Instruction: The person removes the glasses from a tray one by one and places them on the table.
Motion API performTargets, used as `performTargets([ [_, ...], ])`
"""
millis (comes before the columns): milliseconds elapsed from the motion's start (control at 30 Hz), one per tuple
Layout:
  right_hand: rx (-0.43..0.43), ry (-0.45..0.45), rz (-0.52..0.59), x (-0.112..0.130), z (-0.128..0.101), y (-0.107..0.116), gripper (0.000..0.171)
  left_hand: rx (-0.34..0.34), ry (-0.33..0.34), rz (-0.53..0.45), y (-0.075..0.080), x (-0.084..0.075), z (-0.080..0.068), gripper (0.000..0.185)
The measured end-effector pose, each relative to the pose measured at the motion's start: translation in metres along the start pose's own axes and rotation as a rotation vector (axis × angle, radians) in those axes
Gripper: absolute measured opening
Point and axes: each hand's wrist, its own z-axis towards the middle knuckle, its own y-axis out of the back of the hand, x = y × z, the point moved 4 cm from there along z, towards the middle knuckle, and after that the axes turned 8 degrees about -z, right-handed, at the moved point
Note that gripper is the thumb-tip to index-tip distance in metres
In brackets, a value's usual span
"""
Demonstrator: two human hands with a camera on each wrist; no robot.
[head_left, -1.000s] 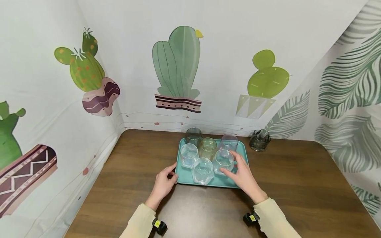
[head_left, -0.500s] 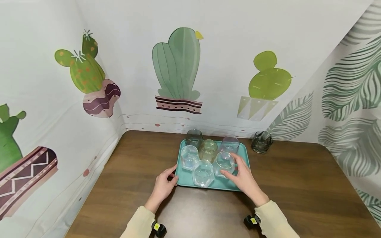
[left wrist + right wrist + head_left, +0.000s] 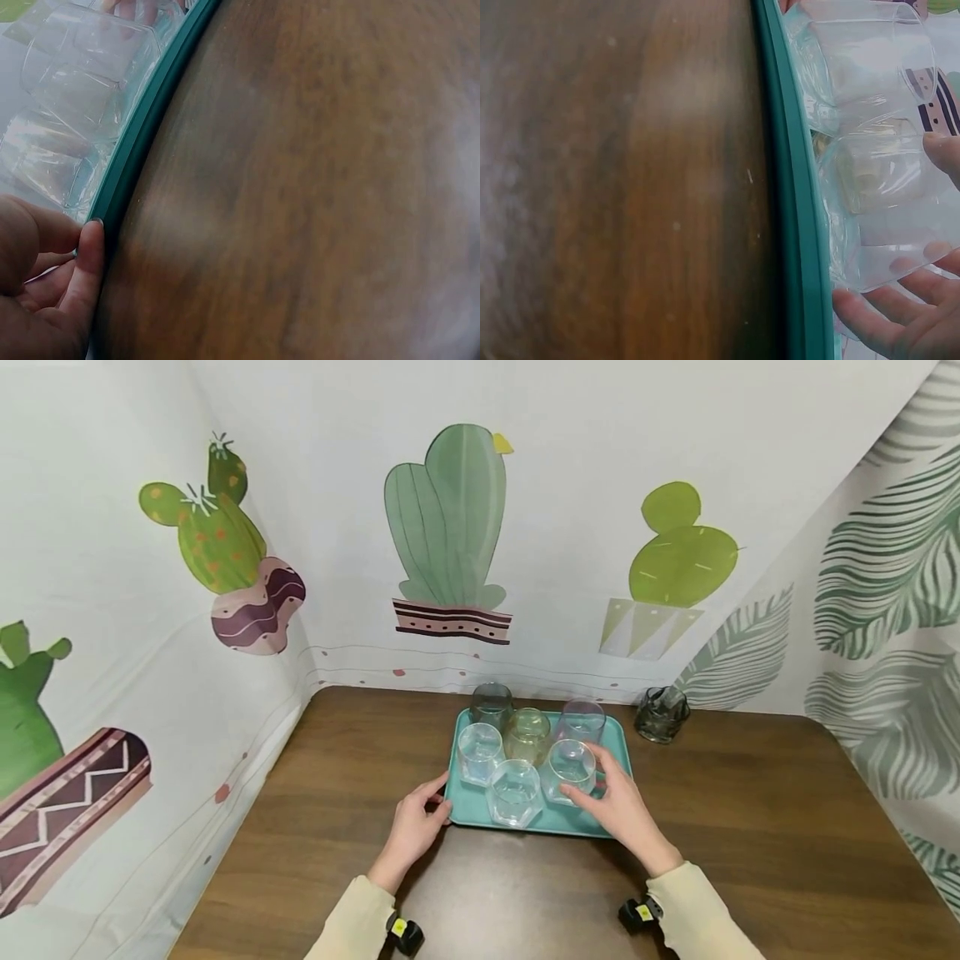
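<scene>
On the turquoise tray (image 3: 468,814) stand several drinking glasses, upright and close together. My right hand (image 3: 621,806) holds the clear glass (image 3: 564,787) at the tray's front right, thumb on the near side and fingers around the right side. The right wrist view shows its spread fingers (image 3: 907,300) against the clear wall. My left hand (image 3: 415,827) pinches the tray's left edge near the front corner; the left wrist view shows thumb and finger meeting at the rim. A second clear glass (image 3: 513,806) stands at the front middle, a third clear glass (image 3: 480,764) behind it to the left.
An amber glass (image 3: 527,745), a grey glass (image 3: 491,703) and a purple-tinted glass (image 3: 583,720) stand farther back on the tray. One dark glass (image 3: 662,717) is off the tray, on the brown table (image 3: 765,827) near the cactus-print wall cloth (image 3: 555,568).
</scene>
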Motion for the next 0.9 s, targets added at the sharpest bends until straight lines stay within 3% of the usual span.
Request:
performTargets([
  [300,-0.028,-0.032,-0.024,-0.006,-0.008,0.011,0.076,-0.004,0.009,-0.005,-0.002,0.002,0.001,0.047],
  [567,-0.063,-0.021,-0.06,-0.016,-0.018,0.024,0.075,-0.014,-0.037,-0.01,0.001,-0.001,0.002,0.046],
  [900,-0.125,-0.013,-0.123,-0.027,-0.025,0.052,0.071,-0.006,-0.043,-0.006,0.001,-0.002,0.002,0.046],
])
